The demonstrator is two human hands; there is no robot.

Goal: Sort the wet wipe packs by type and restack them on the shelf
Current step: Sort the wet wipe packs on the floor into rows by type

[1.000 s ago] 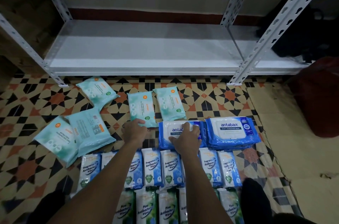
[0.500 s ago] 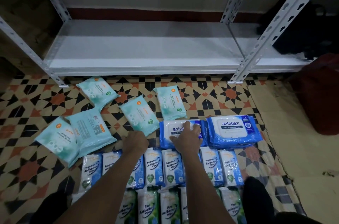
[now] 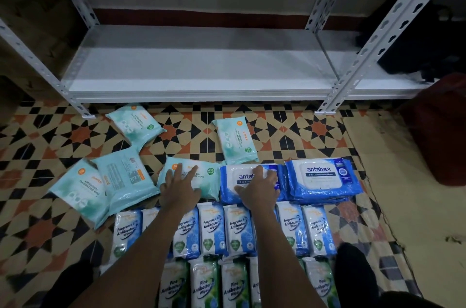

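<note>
Turned sideways now since half a second ago and pulled against the blue pack: the teal pack [image 3: 201,179], under the left hand [image 3: 179,188], fingers straight and pressing flat. Nearest, below both wrists: rows of pine wipes [image 3: 205,285] and fragrance-free wipes [image 3: 211,229]. Right hand [image 3: 259,188] spread flat on the blue antabax pack [image 3: 242,178]; second antabax stack [image 3: 324,178] further right. Beyond the fingers: another teal pack [image 3: 235,141], then white shelf [image 3: 201,73], no packs on it.

The forearms hid parts of the fragrance-free packs [image 3: 211,229], the right hand [image 3: 258,190] covered the near Antabax pack's [image 3: 242,181] label, and the picture's near edge cut off the pine packs [image 3: 205,285].
</note>
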